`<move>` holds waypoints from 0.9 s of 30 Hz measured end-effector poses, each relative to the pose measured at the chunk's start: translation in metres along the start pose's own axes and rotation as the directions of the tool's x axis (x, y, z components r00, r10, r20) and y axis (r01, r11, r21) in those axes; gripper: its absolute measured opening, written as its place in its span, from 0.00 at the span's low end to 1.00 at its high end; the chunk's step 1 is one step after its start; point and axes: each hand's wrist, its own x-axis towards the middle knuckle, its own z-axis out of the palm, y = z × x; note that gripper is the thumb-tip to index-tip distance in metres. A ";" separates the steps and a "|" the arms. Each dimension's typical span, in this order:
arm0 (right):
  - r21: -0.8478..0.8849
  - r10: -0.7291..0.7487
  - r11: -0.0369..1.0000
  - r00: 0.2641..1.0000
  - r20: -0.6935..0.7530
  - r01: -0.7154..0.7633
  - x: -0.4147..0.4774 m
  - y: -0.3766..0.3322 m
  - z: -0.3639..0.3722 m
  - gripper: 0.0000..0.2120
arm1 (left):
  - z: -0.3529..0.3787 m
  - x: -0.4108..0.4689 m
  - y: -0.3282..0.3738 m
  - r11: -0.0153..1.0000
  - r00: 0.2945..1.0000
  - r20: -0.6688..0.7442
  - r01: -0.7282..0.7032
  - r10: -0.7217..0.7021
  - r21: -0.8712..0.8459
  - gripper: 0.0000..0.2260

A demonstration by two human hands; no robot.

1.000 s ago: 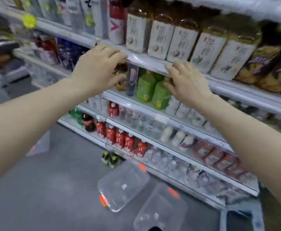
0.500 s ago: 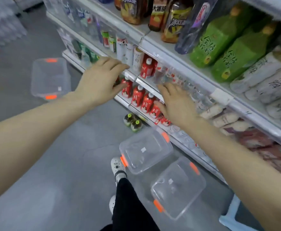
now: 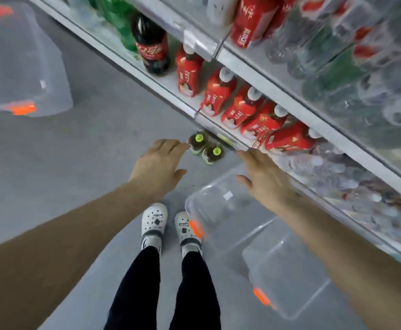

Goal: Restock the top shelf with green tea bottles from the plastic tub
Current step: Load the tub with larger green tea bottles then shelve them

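Black trouser legs (image 3: 144,282) and a pair of white clogs (image 3: 154,222) are the nearest things in my feed, standing on the grey floor (image 3: 75,163). Just right of the clogs a clear plastic tub (image 3: 287,282) with an orange latch sits on the floor, and a second tub (image 3: 218,215) of the same kind lies beside it, its orange latch close to the right clog. Both bare forearms reach forward and down. My left hand (image 3: 160,163) is spread flat, fingers straight and together, holding nothing. Its fingertips come right up to the two green tea bottles (image 3: 198,142), though I cannot tell whether they touch. My right hand (image 3: 263,177) is likewise open and holds nothing, palm down over the far corner of the second tub, fingers pointing at the lip of the bottom shelf (image 3: 218,134). The two green tea bottles stand upright on the floor with their lime caps facing me, side by side, tight against the foot of the shelving and between my hands. On the bottom shelf behind them a row of red-labelled bottles (image 3: 230,103) leans outward, with a dark cola bottle (image 3: 153,48) and some green bottles (image 3: 120,20) further left. Blurred clear bottles (image 3: 361,79) fill the shelf above. Far off to the left a third tub (image 3: 16,63) rests on the floor, well apart from everything else.
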 end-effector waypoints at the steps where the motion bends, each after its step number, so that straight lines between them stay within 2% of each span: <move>1: 0.014 0.024 1.000 0.999 0.037 -0.025 0.012 0.007 0.025 0.28 | 0.027 0.013 -0.013 1.000 1.000 0.030 0.008 -0.008 -0.010 0.26; 5: 0.125 0.114 0.983 0.982 0.149 -0.133 0.061 0.027 0.119 0.30 | 0.129 0.050 -0.059 0.999 0.986 0.166 0.020 -0.014 -0.031 0.27; 8: 0.165 0.176 0.964 0.967 0.184 -0.207 0.100 0.042 0.178 0.32 | 0.196 0.076 -0.085 0.995 0.977 0.210 0.065 -0.047 -0.080 0.30; 14: 0.181 0.255 0.942 0.954 0.156 -0.281 0.171 0.078 0.253 0.39 | 0.290 0.143 -0.110 0.981 0.987 0.113 0.134 -0.118 -0.138 0.39; 17: 0.177 0.255 0.941 0.948 0.192 -0.289 0.193 0.088 0.272 0.44 | 0.320 0.176 -0.112 0.971 0.985 0.060 0.167 -0.159 -0.171 0.46; 20: 0.182 0.218 0.949 0.953 0.208 -0.257 0.206 0.093 0.284 0.47 | 0.338 0.204 -0.115 0.936 0.983 0.041 0.183 -0.179 -0.301 0.50; 24: 0.193 0.187 0.957 0.970 0.157 -0.216 0.225 0.098 0.287 0.42 | 0.342 0.230 -0.121 0.898 0.983 -0.025 0.155 -0.182 -0.412 0.47; 27: 0.197 0.159 0.960 0.966 0.204 -0.200 0.234 0.098 0.288 0.46 | 0.337 0.235 -0.128 0.907 0.983 -0.033 0.155 -0.183 -0.392 0.45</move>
